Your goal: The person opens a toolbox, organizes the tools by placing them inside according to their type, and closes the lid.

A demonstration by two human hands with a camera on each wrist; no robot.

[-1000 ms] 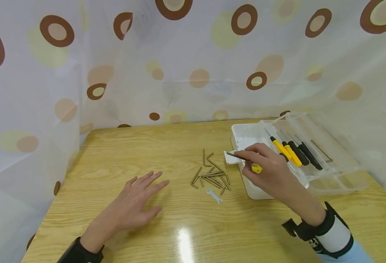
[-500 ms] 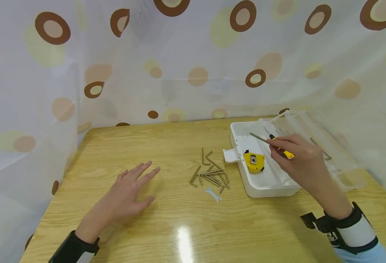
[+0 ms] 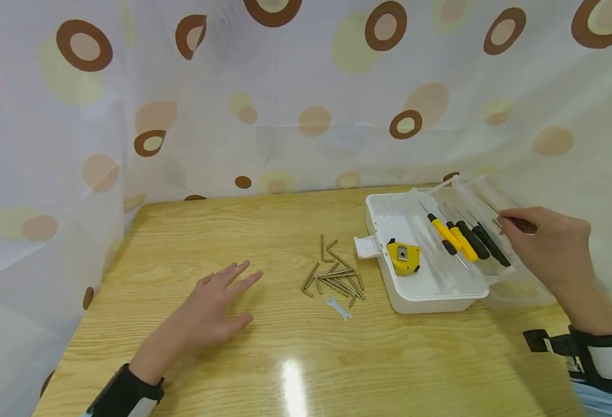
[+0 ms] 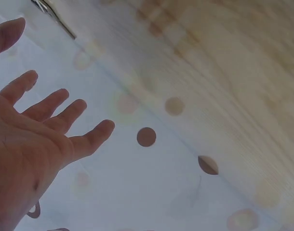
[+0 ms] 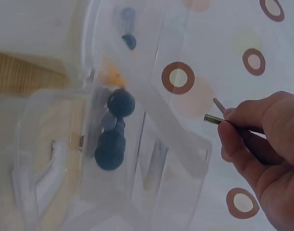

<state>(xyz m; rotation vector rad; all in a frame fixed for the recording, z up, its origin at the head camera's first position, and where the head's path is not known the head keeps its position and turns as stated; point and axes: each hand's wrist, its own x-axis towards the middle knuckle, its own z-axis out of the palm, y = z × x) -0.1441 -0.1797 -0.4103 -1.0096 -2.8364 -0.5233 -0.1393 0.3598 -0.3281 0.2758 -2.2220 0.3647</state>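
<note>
My right hand (image 3: 558, 249) pinches a brassy hex key (image 3: 488, 202) between thumb and fingers, over the outer compartment of the toolbox's clear lid (image 3: 521, 295). In the right wrist view the same hex key (image 5: 212, 118) pokes out past the fingertips, in front of the curtain. Part of a second key shows just below the hand in the head view. My left hand (image 3: 206, 313) hovers over the table's left side, fingers spread, holding nothing. Between the hands lies a loose pile of hex keys (image 3: 337, 277), with a small open-ended wrench (image 3: 339, 308) beside it.
The white toolbox (image 3: 441, 305) lies open, latch flap (image 3: 366, 247) outward, with a yellow tape measure (image 3: 403, 258) inside. Yellow screwdrivers (image 3: 445, 233) and black screwdrivers (image 3: 490, 246) lie along its lid side. A patterned curtain (image 3: 285, 116) hangs behind the wooden table (image 3: 222, 231).
My right hand has carried the hex key rightward from the box's latch side, across the screwdrivers, to the lid's far compartment. The left hand has shifted only slightly, staying spread.
</note>
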